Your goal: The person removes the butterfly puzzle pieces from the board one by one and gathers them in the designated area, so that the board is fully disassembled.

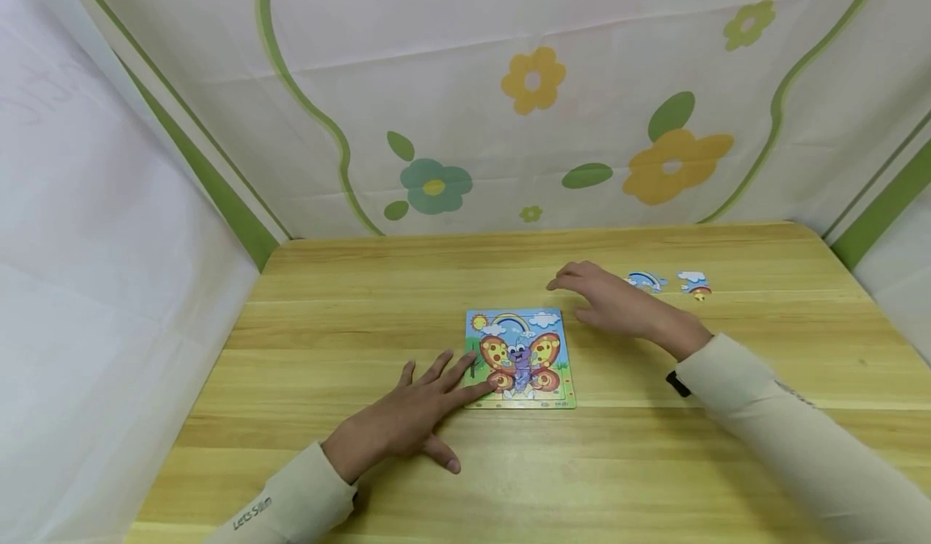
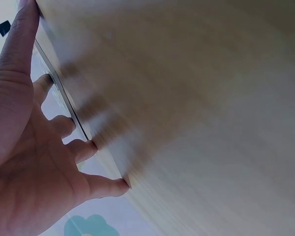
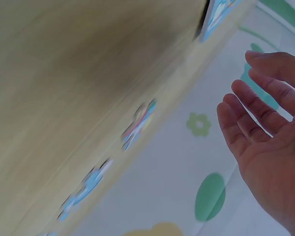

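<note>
Lettering "Lets Slim" (image 1: 252, 513) marks the left sleeve (image 1: 309, 487); the left hand (image 1: 410, 416), fingers spread, touches the butterfly puzzle (image 1: 520, 360) at its left, on the tabletop (image 1: 378, 285); the right hand (image 1: 611, 297), fingers loosely bent, hovers near its far right.

Bright head view, dimmer, hazy wrist views

The tabletop (image 1: 349, 281) is pale yellowish wood with grain running lengthwise and a rounded far right corner. Behind the tabletop hangs a white sheet (image 1: 436, 10), lightly creased, printed with orange flowers (image 1: 684, 182), green leaves (image 1: 587, 175) and, just above the tabletop's far edge, a teal flower (image 1: 414, 176). Wavy green stems (image 1: 338, 136) run down toward that edge. White side panels (image 1: 87, 245) flank the tabletop left and right, with green bands (image 1: 236, 208) near its far corners. Soft light falls across the tabletop.
</note>
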